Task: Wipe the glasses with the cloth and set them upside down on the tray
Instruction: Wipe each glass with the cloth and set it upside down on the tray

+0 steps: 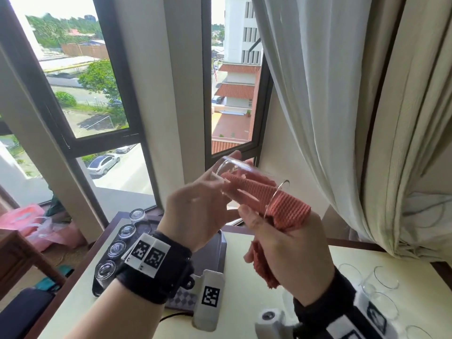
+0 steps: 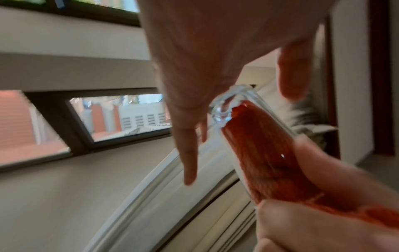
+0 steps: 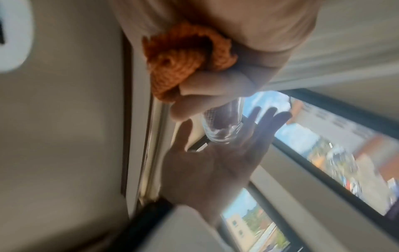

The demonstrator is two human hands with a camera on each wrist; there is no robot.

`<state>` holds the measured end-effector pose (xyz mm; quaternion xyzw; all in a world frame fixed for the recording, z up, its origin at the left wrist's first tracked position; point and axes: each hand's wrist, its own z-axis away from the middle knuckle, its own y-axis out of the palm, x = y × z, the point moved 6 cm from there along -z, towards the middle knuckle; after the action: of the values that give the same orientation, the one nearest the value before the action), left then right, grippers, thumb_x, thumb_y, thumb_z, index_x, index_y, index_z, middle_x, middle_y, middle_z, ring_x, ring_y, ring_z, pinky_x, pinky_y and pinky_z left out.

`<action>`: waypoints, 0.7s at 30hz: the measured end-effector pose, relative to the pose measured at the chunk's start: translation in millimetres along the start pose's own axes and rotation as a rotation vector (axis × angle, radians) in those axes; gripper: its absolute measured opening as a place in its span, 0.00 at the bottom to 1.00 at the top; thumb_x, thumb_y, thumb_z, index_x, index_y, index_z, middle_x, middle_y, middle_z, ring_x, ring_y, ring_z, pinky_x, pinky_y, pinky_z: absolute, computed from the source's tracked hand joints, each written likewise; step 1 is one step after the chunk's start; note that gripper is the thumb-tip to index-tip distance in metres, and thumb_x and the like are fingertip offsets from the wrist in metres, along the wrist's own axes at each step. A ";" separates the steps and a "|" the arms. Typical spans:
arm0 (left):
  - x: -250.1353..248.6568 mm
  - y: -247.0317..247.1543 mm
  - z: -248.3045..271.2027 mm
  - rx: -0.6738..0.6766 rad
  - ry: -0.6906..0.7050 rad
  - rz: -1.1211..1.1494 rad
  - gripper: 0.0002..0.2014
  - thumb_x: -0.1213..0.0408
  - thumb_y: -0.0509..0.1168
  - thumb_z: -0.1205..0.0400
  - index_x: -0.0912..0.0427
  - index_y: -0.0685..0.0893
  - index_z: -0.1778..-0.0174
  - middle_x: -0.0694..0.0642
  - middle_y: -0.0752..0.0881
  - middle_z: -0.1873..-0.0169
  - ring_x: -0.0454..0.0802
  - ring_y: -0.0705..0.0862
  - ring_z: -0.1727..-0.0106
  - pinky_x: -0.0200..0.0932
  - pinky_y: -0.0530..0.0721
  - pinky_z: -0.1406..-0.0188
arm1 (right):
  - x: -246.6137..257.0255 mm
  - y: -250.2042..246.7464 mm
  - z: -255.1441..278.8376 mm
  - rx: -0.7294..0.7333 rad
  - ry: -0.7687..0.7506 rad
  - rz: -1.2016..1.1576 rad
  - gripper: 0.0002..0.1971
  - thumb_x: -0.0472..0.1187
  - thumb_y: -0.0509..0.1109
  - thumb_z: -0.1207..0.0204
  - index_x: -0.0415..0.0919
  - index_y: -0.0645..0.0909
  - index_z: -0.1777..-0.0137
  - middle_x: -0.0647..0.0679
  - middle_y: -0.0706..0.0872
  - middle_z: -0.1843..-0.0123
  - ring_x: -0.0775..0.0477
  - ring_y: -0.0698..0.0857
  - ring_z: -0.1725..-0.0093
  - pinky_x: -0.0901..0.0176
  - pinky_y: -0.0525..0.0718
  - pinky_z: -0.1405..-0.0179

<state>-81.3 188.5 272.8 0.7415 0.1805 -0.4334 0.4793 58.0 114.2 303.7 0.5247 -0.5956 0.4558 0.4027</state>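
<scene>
Clear cylindrical drinking glass [image 1: 241,178] held tilted in the air above the cream table [image 1: 244,302], stuffed with the ribbed terracotta cloth [image 1: 281,204]. Right hand [image 1: 288,250] curls round cloth and rim. Left hand [image 1: 195,211], fingers spread straight, touches the glass base. Four clear glasses [image 1: 117,248] stand inverted on the dark tray [image 1: 217,250]; upright ones [image 1: 376,287] wait at right.

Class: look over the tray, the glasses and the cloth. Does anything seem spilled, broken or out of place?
Nothing stands out. Four glasses sit upside down in a row on the tray; the cloth is inside the held glass.
</scene>
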 end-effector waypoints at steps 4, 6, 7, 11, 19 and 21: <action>0.7 -0.5 -3.8 -0.179 -0.107 -0.183 0.38 0.25 0.57 0.19 0.47 0.83 0.21 0.65 0.89 0.30 0.66 0.89 0.29 0.67 0.88 0.30 | -6.3 4.1 6.1 0.026 -0.135 0.158 0.08 0.44 0.78 0.19 0.60 0.85 0.50 0.62 0.87 0.73 0.59 0.85 0.80 0.75 0.77 0.80; -0.7 -2.1 -4.2 -0.213 -0.071 -0.238 0.30 0.34 0.58 0.16 0.48 0.87 0.26 0.70 0.90 0.36 0.63 0.91 0.39 0.55 0.95 0.43 | -10.8 6.7 5.1 0.088 -0.176 0.257 0.11 0.43 0.79 0.19 0.62 0.83 0.46 0.72 0.85 0.72 0.61 0.88 0.75 0.78 0.78 0.75; -1.5 -2.8 -3.2 -0.222 -0.048 -0.248 0.27 0.38 0.61 0.15 0.49 0.89 0.27 0.73 0.89 0.37 0.65 0.90 0.40 0.54 0.94 0.44 | -13.5 7.4 3.4 0.123 -0.147 0.299 0.12 0.43 0.79 0.19 0.60 0.83 0.44 0.72 0.85 0.72 0.60 0.88 0.75 0.77 0.78 0.76; -0.7 -7.6 0.4 -0.206 0.036 -0.211 0.26 0.44 0.73 0.18 0.56 0.91 0.29 0.65 0.88 0.44 0.64 0.86 0.43 0.56 0.93 0.41 | -14.7 7.6 1.3 0.335 0.186 0.113 0.11 0.32 0.76 0.18 0.45 0.80 0.43 0.42 0.90 0.72 0.53 0.83 0.84 0.66 0.78 0.84; 2.9 -11.6 3.4 -0.045 0.203 -0.056 0.31 0.54 0.80 0.19 0.61 0.84 0.21 0.72 0.83 0.30 0.62 0.86 0.36 0.55 0.90 0.34 | -13.2 15.0 13.2 0.604 0.575 -0.913 0.13 0.24 0.72 0.23 0.34 0.84 0.40 0.36 0.83 0.72 0.50 0.80 0.85 0.66 0.78 0.89; 2.4 -13.9 4.1 -0.083 0.201 -0.092 0.32 0.49 0.83 0.22 0.60 0.87 0.24 0.69 0.86 0.34 0.60 0.88 0.39 0.53 0.91 0.36 | -20.3 10.8 10.9 0.540 0.399 -0.327 0.23 0.21 0.68 0.21 0.42 0.80 0.30 0.32 0.86 0.72 0.48 0.82 0.84 0.65 0.77 0.88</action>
<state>-91.4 191.3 262.4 0.7516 0.2796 -0.3705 0.4686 49.9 109.3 280.1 0.6011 -0.2721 0.6193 0.4255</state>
